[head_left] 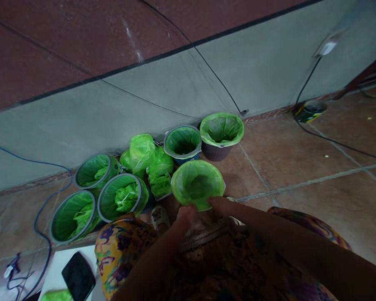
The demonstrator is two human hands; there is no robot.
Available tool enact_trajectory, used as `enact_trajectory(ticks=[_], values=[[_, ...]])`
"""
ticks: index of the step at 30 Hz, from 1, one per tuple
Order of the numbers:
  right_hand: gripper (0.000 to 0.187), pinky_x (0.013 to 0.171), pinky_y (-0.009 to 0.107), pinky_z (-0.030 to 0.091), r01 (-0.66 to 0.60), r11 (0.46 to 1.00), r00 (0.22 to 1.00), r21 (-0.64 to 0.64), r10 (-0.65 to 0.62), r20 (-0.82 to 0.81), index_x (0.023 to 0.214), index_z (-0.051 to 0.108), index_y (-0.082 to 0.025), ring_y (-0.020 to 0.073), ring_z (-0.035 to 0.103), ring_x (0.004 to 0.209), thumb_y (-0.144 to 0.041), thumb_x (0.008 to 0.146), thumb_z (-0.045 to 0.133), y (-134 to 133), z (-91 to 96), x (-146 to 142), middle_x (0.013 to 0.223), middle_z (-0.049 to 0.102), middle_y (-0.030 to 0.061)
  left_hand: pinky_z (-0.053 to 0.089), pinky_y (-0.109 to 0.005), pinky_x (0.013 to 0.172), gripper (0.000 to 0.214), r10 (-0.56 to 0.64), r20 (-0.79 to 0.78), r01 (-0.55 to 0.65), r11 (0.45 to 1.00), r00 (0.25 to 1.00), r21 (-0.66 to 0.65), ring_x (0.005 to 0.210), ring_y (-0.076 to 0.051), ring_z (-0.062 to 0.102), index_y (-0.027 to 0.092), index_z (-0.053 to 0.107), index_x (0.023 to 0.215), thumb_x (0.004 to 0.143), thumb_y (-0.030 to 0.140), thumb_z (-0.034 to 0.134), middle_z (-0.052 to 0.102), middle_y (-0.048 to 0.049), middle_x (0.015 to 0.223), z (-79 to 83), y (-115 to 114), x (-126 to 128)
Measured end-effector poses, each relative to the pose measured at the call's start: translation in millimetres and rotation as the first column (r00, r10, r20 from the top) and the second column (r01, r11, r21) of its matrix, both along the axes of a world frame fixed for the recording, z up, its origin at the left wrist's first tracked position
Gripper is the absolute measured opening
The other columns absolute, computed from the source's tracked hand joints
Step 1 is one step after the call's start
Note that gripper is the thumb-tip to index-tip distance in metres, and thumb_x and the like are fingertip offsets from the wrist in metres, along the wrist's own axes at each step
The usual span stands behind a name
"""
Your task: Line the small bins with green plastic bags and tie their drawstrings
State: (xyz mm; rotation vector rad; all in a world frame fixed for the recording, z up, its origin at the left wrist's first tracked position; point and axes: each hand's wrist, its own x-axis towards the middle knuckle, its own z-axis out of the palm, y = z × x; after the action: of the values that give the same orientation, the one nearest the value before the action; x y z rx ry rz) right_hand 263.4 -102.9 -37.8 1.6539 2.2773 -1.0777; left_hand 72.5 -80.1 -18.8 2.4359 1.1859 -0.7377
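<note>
A small bin lined with a bright green bag [197,183] stands on the floor just in front of me. My left hand [185,215] and my right hand [219,205] both reach to its near rim and touch the green bag there. Their fingers are dim and partly hidden, so I cannot see whether they grip the plastic. My knees in patterned cloth [122,246] fill the bottom of the view.
Several more green-lined bins [222,129] [182,142] [122,196] [95,169] [72,215] and loose green bags [142,152] stand along the grey wall. Cables run over wall and floor [40,209]. A black phone [78,276] lies at bottom left. Tiled floor [301,159] spreads right.
</note>
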Motion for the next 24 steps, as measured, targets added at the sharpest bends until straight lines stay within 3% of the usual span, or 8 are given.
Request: enact_trajectory(ticks=[4, 7, 12, 14, 18, 21, 24], values=[[0.059, 0.095, 0.03, 0.047, 0.026, 0.996, 0.996, 0.081, -0.019, -0.088, 0.132, 0.058, -0.016, 0.0242, 0.062, 0.113, -0.005, 0.074, 0.056, 12.1, 19.3, 9.9, 0.128, 0.064, 0.0124, 0.052, -0.034, 0.087, 0.036, -0.066, -0.006, 0.066, 0.998, 0.998, 0.008, 0.103, -0.025, 0.066, 0.013, 0.06, 0.124, 0.093, 0.014, 0.042, 0.066, -0.0143, 0.118, 6.6, 25.1, -22.2], [0.052, 0.096, 0.03, 0.046, 0.113, 0.986, 0.992, 0.119, -0.106, -0.064, 0.128, 0.061, -0.016, 0.0238, 0.061, 0.114, -0.007, 0.078, 0.053, 24.1, 27.3, 23.6, 0.126, 0.065, 0.0122, 0.054, -0.038, 0.082, 0.047, -0.055, -0.055, 0.058, 0.997, 0.997, 0.058, 0.1, -0.026, 0.067, 0.014, 0.052, 0.135, 0.092, 0.008, 0.035, 0.054, -0.0187, 0.137, 13.5, 40.5, -34.7], [0.039, 0.095, 0.029, 0.046, 0.159, 0.978, 0.987, 0.137, -0.152, -0.057, 0.118, 0.067, -0.015, 0.0213, 0.063, 0.108, -0.012, 0.083, 0.05, 31.1, 23.0, 27.1, 0.116, 0.069, 0.0107, 0.056, -0.035, 0.078, 0.065, 0.033, -0.116, -0.015, 0.988, 0.993, 0.156, 0.1, -0.025, 0.068, 0.018, 0.029, 0.151, 0.087, 0.004, 0.035, 0.029, -0.0182, 0.156, 24.7, 33.5, -33.7], [0.034, 0.092, 0.028, 0.046, 0.132, 0.984, 0.99, 0.12, -0.126, -0.057, 0.113, 0.069, -0.018, 0.0201, 0.064, 0.103, -0.014, 0.085, 0.051, 28.9, 18.7, 18.8, 0.111, 0.071, 0.0084, 0.054, -0.033, 0.083, 0.063, 0.061, -0.036, -0.055, 0.988, 0.998, 0.143, 0.105, -0.024, 0.065, 0.019, 0.03, 0.15, 0.088, 0.009, 0.04, 0.032, -0.0162, 0.155, 26.1, 18.8, -22.5], [0.027, 0.085, 0.027, 0.048, 0.061, 0.993, 0.998, 0.104, -0.06, -0.014, 0.101, 0.072, -0.015, 0.0205, 0.066, 0.096, -0.016, 0.088, 0.048, 20.9, 7.7, 1.5, 0.103, 0.073, 0.0108, 0.053, -0.027, 0.082, 0.045, 0.097, 0.106, -0.104, 0.993, 0.99, 0.06, 0.102, -0.02, 0.065, 0.019, 0.045, 0.138, 0.093, 0.021, 0.039, 0.054, -0.0111, 0.137, 21.3, -9.4, 8.7], [0.025, 0.085, 0.026, 0.048, -0.01, 0.991, 1.0, 0.134, 0.006, 0.025, 0.102, 0.071, -0.013, 0.0215, 0.066, 0.099, -0.014, 0.087, 0.051, 16.4, -1.2, -2.4, 0.106, 0.072, 0.0124, 0.053, -0.028, 0.079, 0.037, 0.097, 0.075, -0.098, 0.995, 0.992, 0.004, 0.098, -0.021, 0.066, 0.017, 0.055, 0.126, 0.092, 0.016, 0.04, 0.063, -0.0107, 0.121, 15.2, -14.8, 23.3], [0.023, 0.081, 0.026, 0.048, -0.003, 0.989, 0.999, 0.151, -0.003, 0.041, 0.097, 0.072, -0.011, 0.0216, 0.067, 0.095, -0.01, 0.084, 0.052, 15.7, -7.5, 0.9, 0.103, 0.072, 0.0139, 0.052, -0.031, 0.077, 0.036, 0.107, 0.028, -0.107, 0.994, 0.994, -0.003, 0.097, -0.023, 0.067, 0.016, 0.059, 0.12, 0.091, 0.012, 0.038, 0.066, -0.0118, 0.113, 10.3, -8.7, 25.3]])
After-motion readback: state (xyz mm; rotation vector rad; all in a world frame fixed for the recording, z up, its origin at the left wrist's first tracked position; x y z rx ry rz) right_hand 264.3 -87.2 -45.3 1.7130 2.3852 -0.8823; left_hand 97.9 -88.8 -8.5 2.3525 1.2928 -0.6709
